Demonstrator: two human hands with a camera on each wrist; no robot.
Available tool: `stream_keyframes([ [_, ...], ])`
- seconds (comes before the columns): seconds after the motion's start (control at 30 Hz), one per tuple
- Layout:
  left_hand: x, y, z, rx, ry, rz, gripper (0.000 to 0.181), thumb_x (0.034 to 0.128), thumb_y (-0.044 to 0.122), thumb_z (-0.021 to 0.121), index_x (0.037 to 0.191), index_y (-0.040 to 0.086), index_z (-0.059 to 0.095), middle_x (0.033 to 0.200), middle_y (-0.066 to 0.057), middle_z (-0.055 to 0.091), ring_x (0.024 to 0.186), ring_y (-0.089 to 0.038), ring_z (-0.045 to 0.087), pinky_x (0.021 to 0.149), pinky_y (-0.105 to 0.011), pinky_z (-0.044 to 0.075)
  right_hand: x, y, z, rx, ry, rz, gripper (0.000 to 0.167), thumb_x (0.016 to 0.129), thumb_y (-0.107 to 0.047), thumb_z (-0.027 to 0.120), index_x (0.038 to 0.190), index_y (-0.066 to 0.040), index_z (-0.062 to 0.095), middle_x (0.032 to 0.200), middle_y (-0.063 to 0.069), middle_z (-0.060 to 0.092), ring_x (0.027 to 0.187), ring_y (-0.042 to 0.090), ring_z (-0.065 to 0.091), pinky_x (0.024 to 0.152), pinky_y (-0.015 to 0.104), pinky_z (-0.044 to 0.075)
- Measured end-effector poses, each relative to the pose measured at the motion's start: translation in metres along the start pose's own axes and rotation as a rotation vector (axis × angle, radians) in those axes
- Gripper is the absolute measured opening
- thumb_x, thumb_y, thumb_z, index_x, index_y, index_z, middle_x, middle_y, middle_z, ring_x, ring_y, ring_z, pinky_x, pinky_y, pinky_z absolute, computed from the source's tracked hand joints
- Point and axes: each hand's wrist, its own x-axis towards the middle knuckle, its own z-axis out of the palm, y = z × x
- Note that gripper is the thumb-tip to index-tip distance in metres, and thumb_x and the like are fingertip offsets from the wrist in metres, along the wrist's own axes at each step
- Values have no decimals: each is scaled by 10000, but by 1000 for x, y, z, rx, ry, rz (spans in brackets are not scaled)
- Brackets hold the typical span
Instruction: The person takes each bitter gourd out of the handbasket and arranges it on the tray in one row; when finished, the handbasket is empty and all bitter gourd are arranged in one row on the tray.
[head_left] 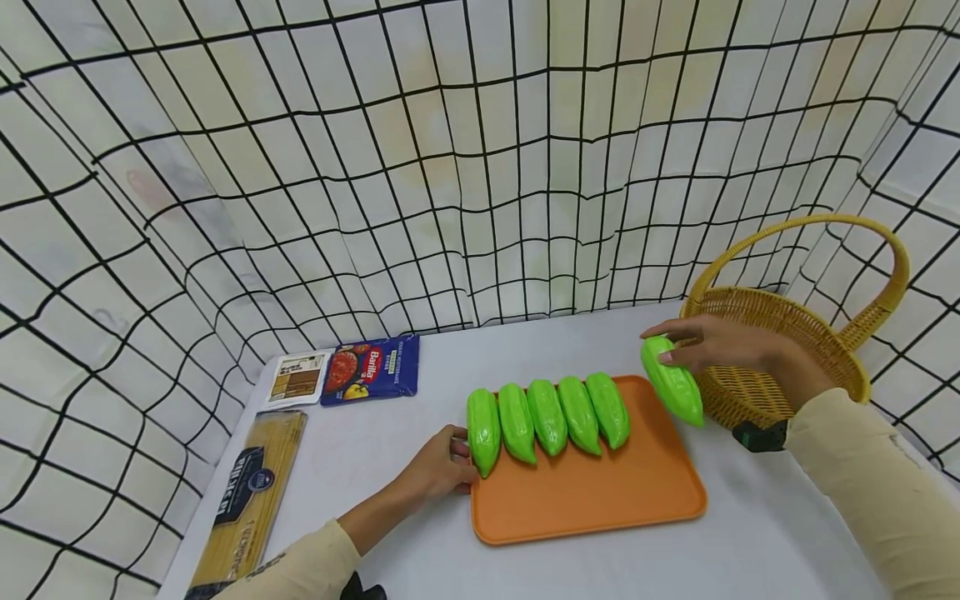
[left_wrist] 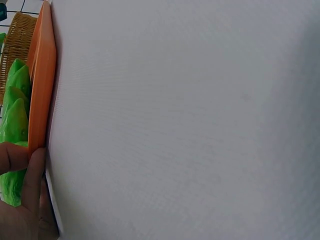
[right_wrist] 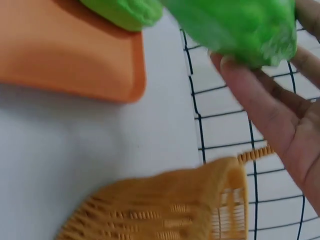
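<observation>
My right hand (head_left: 708, 343) holds a bright green, glossy, ridged fruit with a tapered end (head_left: 675, 385) between thumb and fingers, raised just beyond the tray's right edge. In the right wrist view, the held fruit's blunt end (right_wrist: 250, 30) shows between the fingers. Several similar green fruits (head_left: 546, 417) lie side by side along the far half of an orange tray (head_left: 585, 500). At the tray's left edge, my left hand (head_left: 438, 467) grips the rim, next to the leftmost fruit. The left wrist view shows thumb and fingers (left_wrist: 34, 182) pinching the tray's side.
A wicker basket (head_left: 780, 312) with a tall handle stands right of the tray, partly behind my right forearm. On the left lie a pasta packet (head_left: 258, 483), a blue Barilla pouch (head_left: 371, 369) and a small white packet (head_left: 297, 377). White walls with black grid surround the table.
</observation>
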Motion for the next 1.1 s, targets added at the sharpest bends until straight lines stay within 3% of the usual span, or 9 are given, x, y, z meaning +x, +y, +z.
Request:
stream_keyframes([
  [0.1, 1, -1, 0, 3, -3, -1, 670, 741, -46, 743, 1344, -75, 453, 1078, -153, 541, 876, -205, 607, 696, -329, 637, 7, -1, 5, 26, -12, 8, 560, 966, -368, 652, 1479, -214, 490, 1407, 162, 516, 1043, 239, 643, 880, 386, 585],
  [0.3, 1, 0, 0, 7, -5, 4, 671, 741, -48, 735, 1348, -78, 450, 1083, -158, 545, 877, -205, 610, 702, -331, 637, 20, -1, 15, 70, -15, 24, 590, 957, -348, 672, 1483, -156, 483, 1530, 220, 392, 1202, 286, 589, 931, 415, 596],
  [0.43, 0, 0, -1, 4, -1, 11, 671, 737, -48, 726, 1346, -82, 449, 1084, -164, 547, 884, -209, 609, 705, -329, 638, 26, -4, 22, 66, -22, 29, 611, 962, -342, 667, 1491, -112, 465, 1517, 286, 381, 1250, 345, 569, 924, 426, 604],
  [1.1, -1, 1, 0, 2, 5, 8, 670, 726, -57, 731, 1338, -78, 459, 1072, -160, 546, 872, -208, 601, 698, -339, 638, 42, 1, 44, 103, -9, 129, 633, 974, -296, 658, 1476, -2, 409, 1429, 361, 421, 1195, 377, 595, 906, 468, 602],
])
